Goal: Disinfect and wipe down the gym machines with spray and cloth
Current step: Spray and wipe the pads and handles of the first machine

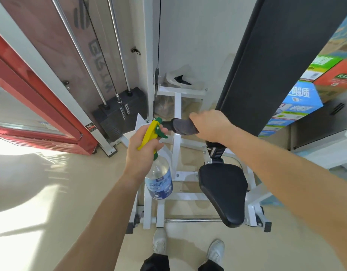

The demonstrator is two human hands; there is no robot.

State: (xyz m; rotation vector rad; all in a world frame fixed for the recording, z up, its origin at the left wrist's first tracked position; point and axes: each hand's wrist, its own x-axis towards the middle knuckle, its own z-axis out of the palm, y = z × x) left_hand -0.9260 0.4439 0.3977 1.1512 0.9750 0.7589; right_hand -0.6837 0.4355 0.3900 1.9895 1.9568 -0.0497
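Note:
My left hand (143,151) grips the yellow and green trigger head of a clear spray bottle (159,180) with a blue label, held upright just left of the machine's handle. My right hand (210,125) wraps a grey cloth (185,128) around the black handle grip (166,124) of a white-framed gym machine (177,114). The handle's black tip pokes out left of the cloth, close to the sprayer nozzle. A black padded seat (223,192) sits below my right forearm, and a tall black back pad (270,61) rises behind my right hand.
A black weight stack (121,114) with chrome guide rods stands at left behind a red and white frame (41,106). Colourful cardboard boxes (305,94) are stacked at right. A plastic bag (178,79) lies on the machine's rear. My two white shoes (188,249) stand on the beige floor.

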